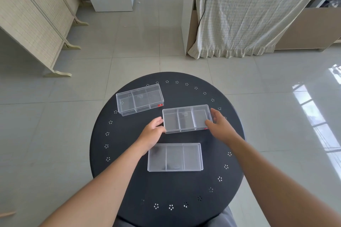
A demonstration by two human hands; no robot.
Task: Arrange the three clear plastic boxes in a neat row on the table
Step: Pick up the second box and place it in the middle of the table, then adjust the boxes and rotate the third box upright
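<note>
Task was partway. Three clear boxes sat on the round black table [212, 180], not lined up. Left hand [151, 132] and right hand [218, 122] gripped the middle box [186, 119] by its short ends, fingers curled on the walls. Near box [175, 157] lay roughly square just below. Far box [139, 99] sat skewed, far-left, apart. Both probably still needed aligning.
</note>
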